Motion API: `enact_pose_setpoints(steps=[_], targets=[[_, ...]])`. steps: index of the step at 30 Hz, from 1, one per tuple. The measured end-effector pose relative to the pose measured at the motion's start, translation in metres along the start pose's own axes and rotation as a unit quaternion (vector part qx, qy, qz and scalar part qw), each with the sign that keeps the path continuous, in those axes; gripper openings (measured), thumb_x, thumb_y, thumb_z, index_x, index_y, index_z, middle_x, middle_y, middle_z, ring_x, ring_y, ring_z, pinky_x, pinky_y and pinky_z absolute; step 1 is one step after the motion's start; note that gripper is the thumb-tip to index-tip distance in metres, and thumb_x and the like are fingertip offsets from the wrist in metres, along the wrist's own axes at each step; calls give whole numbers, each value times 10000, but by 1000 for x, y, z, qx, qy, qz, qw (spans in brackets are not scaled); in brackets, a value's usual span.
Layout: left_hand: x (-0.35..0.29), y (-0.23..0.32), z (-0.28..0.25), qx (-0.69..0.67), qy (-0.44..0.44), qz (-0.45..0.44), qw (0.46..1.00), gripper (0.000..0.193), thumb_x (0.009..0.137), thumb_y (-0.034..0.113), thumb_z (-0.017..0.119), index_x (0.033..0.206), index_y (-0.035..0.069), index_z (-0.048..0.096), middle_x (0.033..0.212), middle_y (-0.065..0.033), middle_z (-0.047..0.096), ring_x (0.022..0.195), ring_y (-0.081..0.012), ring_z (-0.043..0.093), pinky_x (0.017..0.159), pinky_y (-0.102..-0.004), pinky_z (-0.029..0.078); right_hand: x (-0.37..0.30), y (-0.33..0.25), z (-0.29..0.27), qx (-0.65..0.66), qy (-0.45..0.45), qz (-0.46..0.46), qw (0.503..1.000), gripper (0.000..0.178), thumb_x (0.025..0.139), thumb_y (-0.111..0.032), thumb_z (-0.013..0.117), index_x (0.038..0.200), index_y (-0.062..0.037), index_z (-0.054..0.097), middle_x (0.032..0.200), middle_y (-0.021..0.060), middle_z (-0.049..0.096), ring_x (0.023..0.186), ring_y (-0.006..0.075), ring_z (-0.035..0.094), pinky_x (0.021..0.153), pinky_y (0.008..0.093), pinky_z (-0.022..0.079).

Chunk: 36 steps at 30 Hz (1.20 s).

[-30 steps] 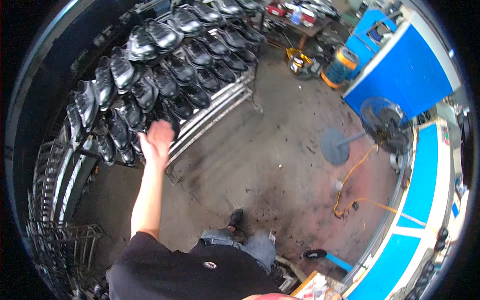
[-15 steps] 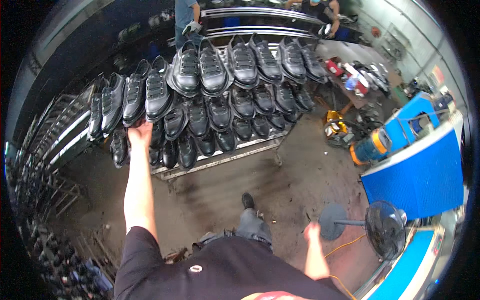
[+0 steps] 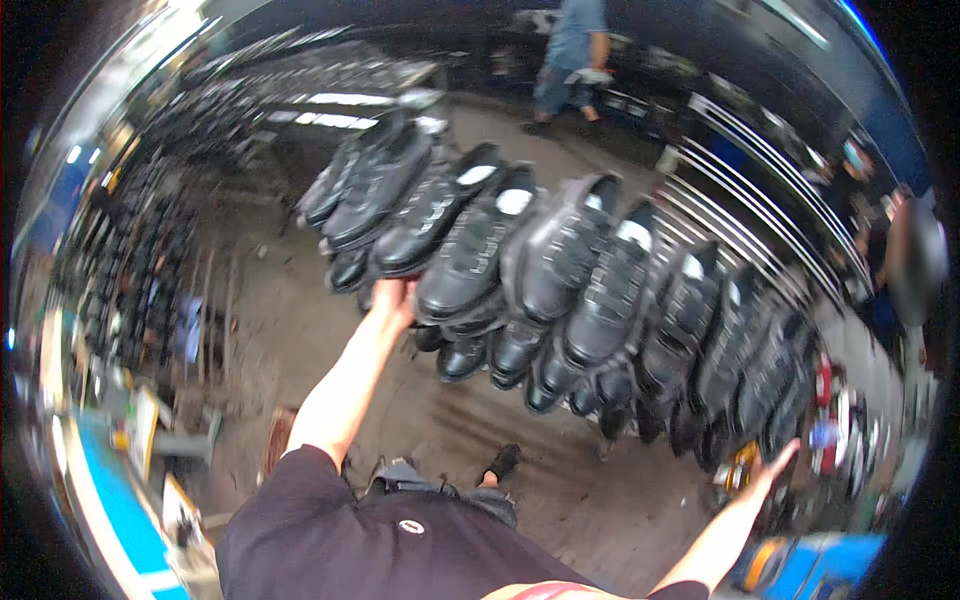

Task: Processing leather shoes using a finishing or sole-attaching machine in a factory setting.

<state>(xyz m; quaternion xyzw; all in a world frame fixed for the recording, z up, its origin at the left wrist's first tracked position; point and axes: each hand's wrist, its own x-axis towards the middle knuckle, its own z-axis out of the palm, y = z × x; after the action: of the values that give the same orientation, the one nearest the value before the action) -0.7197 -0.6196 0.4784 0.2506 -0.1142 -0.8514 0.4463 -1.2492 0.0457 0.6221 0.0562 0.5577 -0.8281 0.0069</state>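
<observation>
Black lace-up-style shoes stand in tiers on a wheeled rack in front of me, toes toward me. My left hand reaches up to the rack's left part, beneath the toe of a top-row shoe; its fingers go out of sight behind the shoes, so its grip is hidden. My right hand is stretched toward the rack's right end, just below the last top-row shoes. Its fingers look extended with nothing in them, though the picture is slightly blurred there.
A person in a blue shirt stands beyond the rack; another person is at the far right. Metal rails lie behind the rack. More racks of shoes fill the left side. Blue equipment stands at lower right.
My view has turned left, so the rack now appears slanted, farther right. My right hand has risen from beside the floor fan to the rack's right end. The left stays under the top-row shoes.
</observation>
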Motion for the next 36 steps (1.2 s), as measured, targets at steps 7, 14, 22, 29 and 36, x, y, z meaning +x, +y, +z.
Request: enact_pose_setpoints(steps=[7, 14, 22, 29, 36], targets=[[-30, -30, 61, -13, 57, 12, 998, 330, 989, 318, 638, 1164, 39, 666, 1117, -133, 711, 926, -219, 698, 839, -385, 603, 99, 19, 40, -87, -123, -37, 988, 813, 977, -517, 538, 1601, -93, 236, 1658, 116, 245, 1526, 297, 205, 1222, 568, 167], [-22, -44, 83, -22, 119, 85, 989, 360, 1015, 381, 579, 1160, 63, 661, 1037, -112, 733, 830, -179, 705, 711, -325, 593, 109, 28, 39, -141, -205, -106, 963, 746, 1003, -437, 512, 1598, -81, 237, 1648, 114, 266, 1508, 286, 244, 1228, 526, 183], [-36, -62, 65, 41, 55, 170, 983, 392, 1068, 329, 464, 1228, 5, 616, 1106, -138, 719, 920, -220, 710, 837, -362, 593, 46, 23, 64, -225, -318, -170, 905, 673, 1032, -345, 481, 1595, -66, 239, 1636, 112, 291, 1488, 275, 288, 1235, 479, 201], [-71, -56, 59, -41, -45, 216, 974, 410, 1065, 233, 464, 1397, -1, 519, 1399, -204, 576, 1226, -304, 608, 1094, -442, 481, 16, 35, 113, -255, -376, -244, 857, 613, 1058, -265, 455, 1593, -54, 240, 1626, 110, 312, 1470, 264, 327, 1242, 437, 217], [-153, -46, 18, 57, -12, 295, 954, 459, 1049, 229, 507, 1444, -4, 483, 1454, -165, 537, 1294, -274, 545, 1137, -408, 420, 63, 23, 171, -259, -450, -307, 798, 558, 1084, -185, 428, 1590, -41, 241, 1616, 108, 333, 1452, 254, 365, 1248, 395, 232]])
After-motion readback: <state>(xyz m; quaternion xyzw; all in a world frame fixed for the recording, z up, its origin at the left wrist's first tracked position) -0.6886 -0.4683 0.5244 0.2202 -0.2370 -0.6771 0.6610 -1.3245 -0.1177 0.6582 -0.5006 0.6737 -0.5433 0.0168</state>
